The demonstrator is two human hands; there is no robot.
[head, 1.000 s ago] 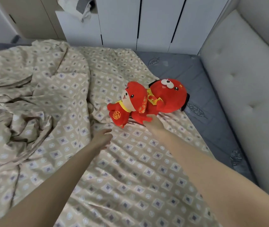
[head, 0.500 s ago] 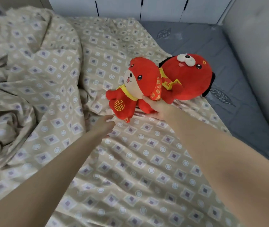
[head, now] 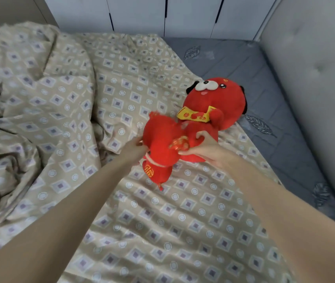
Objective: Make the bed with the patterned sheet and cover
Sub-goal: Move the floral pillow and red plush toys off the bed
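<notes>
Both plushes sit mid-frame on the sheet, so I reckon they need clearing off first. Right hand has thumb and fingers dug into the big plush at its base. Left hand is up against the small plush, too blurry to call a grip. Cover is bunched at left. Both look light and floppy, so grab edges or corners.

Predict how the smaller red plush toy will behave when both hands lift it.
Probably squashy: the smaller red plush toy dents where the right hand pinches it. Likely light, floppy: its body droops below the left hand. Fuzzy fabric, so slipping seems unlikely.
</notes>
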